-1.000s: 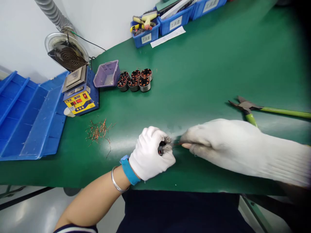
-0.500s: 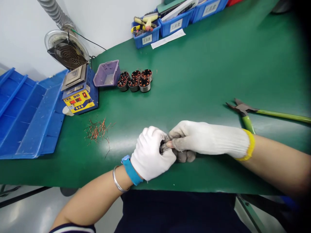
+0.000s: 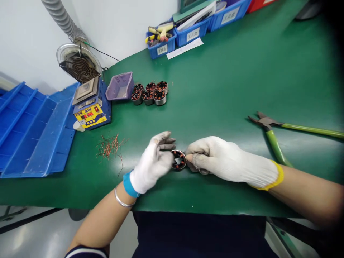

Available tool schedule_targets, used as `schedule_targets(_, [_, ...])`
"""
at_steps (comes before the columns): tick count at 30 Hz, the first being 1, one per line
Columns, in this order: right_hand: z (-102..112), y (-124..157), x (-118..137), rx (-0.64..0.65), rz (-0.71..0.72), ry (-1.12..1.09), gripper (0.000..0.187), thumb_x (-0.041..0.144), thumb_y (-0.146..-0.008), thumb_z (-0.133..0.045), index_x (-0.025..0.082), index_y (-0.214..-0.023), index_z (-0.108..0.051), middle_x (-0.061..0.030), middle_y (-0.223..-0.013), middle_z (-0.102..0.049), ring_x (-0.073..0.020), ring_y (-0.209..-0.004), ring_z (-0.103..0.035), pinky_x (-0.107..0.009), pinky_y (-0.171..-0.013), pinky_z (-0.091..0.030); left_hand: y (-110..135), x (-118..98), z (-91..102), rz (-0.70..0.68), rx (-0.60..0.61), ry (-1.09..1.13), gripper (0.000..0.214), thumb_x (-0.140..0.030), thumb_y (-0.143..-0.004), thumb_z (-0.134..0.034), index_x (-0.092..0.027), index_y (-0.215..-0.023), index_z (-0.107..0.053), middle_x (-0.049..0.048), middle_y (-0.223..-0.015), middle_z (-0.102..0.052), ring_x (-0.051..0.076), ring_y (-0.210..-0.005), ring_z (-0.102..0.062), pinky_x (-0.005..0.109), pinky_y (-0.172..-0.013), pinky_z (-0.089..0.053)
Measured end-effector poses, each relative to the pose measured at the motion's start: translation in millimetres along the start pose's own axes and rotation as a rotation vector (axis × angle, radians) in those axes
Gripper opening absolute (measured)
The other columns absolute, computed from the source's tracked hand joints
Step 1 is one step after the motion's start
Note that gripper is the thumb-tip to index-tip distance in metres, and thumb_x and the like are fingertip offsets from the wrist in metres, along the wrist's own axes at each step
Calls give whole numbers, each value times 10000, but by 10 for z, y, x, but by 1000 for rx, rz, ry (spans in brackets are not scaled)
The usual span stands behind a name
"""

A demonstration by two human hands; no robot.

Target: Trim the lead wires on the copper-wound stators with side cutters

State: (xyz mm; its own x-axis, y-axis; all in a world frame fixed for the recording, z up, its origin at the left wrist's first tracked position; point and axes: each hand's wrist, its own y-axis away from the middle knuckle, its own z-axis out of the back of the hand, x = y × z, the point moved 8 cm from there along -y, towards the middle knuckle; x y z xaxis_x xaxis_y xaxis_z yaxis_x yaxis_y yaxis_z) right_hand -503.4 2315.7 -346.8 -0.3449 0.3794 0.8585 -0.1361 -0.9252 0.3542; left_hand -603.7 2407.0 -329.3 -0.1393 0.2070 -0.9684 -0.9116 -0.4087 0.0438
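A round motor stator [image 3: 183, 166], with a metal rim and copper windings inside, faces up between my two gloved hands. My left hand [image 3: 154, 163] is at its left edge with fingers stretched and apart; the thumb side is blurred, and whether it touches the rim I cannot tell. At the stator's right edge my right hand [image 3: 208, 157] is closed in a pinch, its bare thumb tip against the fingers. What lies in that pinch is hidden. Several similar stators [image 3: 160, 97] stand grouped farther back on the green table.
Loose copper wire clippings [image 3: 109, 146] lie to the left. Green-handled cutters [image 3: 268, 123] lie at right. A purple bin [image 3: 120, 87], a blue-yellow heating unit [image 3: 92, 114], a fan [image 3: 80, 68] and blue trays [image 3: 51, 143] stand at left; blue tool boxes [image 3: 162, 50] are at the back.
My left hand has opened from around the stator and moved left, so the stator's ring now shows. My right hand stays pinched at its right side.
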Motion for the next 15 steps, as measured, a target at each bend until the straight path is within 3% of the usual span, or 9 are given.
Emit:
schedule_targets(2, [25,36,37,-19,60,-39,259,353,-815,-518,178,-633,-579,10,-558,-590,-100,-496,-502,-212,-466,-363,14,129,-19,235,85,173,639,-571,-849,-554,-167,-1315,-385,192,-1241,-552,246,-944,-671,291,-599,-581])
schedule_targets(4, [38,69,70,-28,103,-104,281,383,-815,-535,175,-631,-581,-4,-569,-589,-112,-504,-516,-224,-476,-392,104,171,-153,418,249,260,623,-582,-846,-587,-159,-1278,-437,161,-1102,-616,178,-672,-679,201,-409,-481])
schedule_targets(6, [23,88,94,-15,128,-195,305,415,-815,-553,168,-641,-594,-17,-578,-592,-113,-496,-513,-228,-469,-404,166,131,-241,458,311,321,607,-511,-821,-663,-178,-1274,-434,117,-1022,-635,120,-505,-625,171,-343,-420])
schedule_targets(8, [-18,92,103,16,129,-323,332,454,-809,-576,159,-657,-606,-27,-594,-605,-103,-474,-500,-220,-444,-394,141,37,-196,331,205,348,640,-413,-776,-725,-217,-1285,-392,119,-1095,-622,132,-564,-655,192,-388,-480])
schedule_targets(11, [-97,81,72,60,83,-526,379,512,-749,-652,151,-647,-596,-32,-594,-611,-84,-433,-473,-199,-397,-351,146,-242,-49,-56,35,150,445,-297,-747,-719,-227,-1115,-480,140,-1267,-563,233,-978,-683,363,-727,-615])
schedule_targets(13, [-139,85,63,84,75,-620,410,535,-713,-694,149,-628,-584,-30,-576,-608,-77,-410,-463,-190,-376,-332,254,-499,-67,-355,44,-113,267,-298,-730,-711,-231,-915,-530,110,-1272,-564,265,-1129,-624,463,-906,-566])
schedule_targets(15, [-160,112,80,109,92,-662,427,549,-711,-706,151,-624,-579,-26,-565,-603,-77,-403,-465,-187,-371,-334,397,-676,-186,-580,142,-327,247,-307,-710,-725,-223,-741,-495,71,-1159,-618,254,-1065,-646,481,-925,-547])
